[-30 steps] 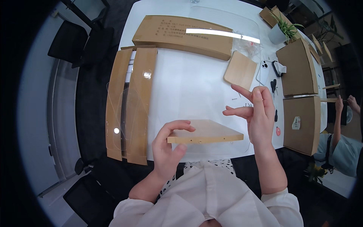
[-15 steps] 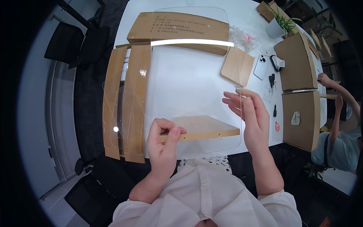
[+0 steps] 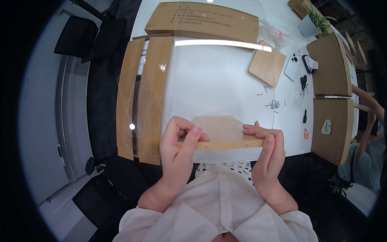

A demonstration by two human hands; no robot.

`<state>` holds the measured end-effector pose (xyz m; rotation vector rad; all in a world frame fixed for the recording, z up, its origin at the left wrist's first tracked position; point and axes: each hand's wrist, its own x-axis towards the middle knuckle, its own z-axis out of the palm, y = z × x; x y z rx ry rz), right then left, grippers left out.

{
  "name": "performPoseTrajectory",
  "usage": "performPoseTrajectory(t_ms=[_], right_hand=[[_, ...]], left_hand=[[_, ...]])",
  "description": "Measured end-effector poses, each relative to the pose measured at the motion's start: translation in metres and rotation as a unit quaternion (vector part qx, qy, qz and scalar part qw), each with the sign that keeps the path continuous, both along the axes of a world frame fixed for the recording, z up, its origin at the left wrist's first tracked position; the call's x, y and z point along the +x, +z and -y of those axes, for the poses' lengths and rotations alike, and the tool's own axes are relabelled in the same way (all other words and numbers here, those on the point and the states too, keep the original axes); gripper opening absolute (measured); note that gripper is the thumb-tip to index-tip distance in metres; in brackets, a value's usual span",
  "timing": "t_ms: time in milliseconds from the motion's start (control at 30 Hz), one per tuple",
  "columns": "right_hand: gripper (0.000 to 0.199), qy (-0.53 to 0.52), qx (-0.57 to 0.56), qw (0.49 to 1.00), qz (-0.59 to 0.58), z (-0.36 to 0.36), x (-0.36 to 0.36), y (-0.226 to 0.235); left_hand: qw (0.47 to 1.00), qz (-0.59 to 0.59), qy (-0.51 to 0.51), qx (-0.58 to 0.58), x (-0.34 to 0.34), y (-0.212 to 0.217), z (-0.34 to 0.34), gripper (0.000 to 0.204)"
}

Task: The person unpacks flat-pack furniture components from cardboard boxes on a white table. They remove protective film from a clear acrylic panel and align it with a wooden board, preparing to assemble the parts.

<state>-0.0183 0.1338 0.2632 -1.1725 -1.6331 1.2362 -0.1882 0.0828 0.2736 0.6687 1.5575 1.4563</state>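
Observation:
A pale wooden board (image 3: 219, 129) with angled far corners is close in front of me, its near edge facing me with two small round holes. My left hand (image 3: 177, 147) pinches its left end, thumb on the near edge and fingers curled over the top. At the right end, my right hand (image 3: 269, 155) grips it with the thumb at the edge and fingers across the top. A large clear sheet (image 3: 222, 45) with rounded corners reaches from near my hands toward the far side; I cannot tell how it meets the board.
Several screws (image 3: 275, 105), a screwdriver (image 3: 304, 115), a phone (image 3: 292, 67) and another wooden board (image 3: 267, 64) lie to the right. Cardboard boxes stand left (image 3: 155, 97), far (image 3: 201, 22) and right (image 3: 325, 129). A potted plant (image 3: 309, 26) is far right. Another person's arm (image 3: 369, 99) shows beyond.
My right hand has come down and left from open air onto the board's right end, uncovering the screws. My left hand keeps its hold. The whole view has shifted slightly.

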Motion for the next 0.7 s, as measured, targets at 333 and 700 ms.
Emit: performPoseTrajectory(t_ms=[333,700], right_hand=[[0.021,-0.017,0.004,1.000,-0.007,-0.0006,-0.0050,-0.0009],[0.026,-0.016,0.002,1.000,0.008,-0.0017,-0.0068,-0.0015]], left_hand=[[1.000,0.015,-0.011,0.008,-0.0036,-0.0011,-0.0024,0.009],[0.999,0.019,-0.009,0.027,-0.0043,-0.0064,-0.0009,0.009]])
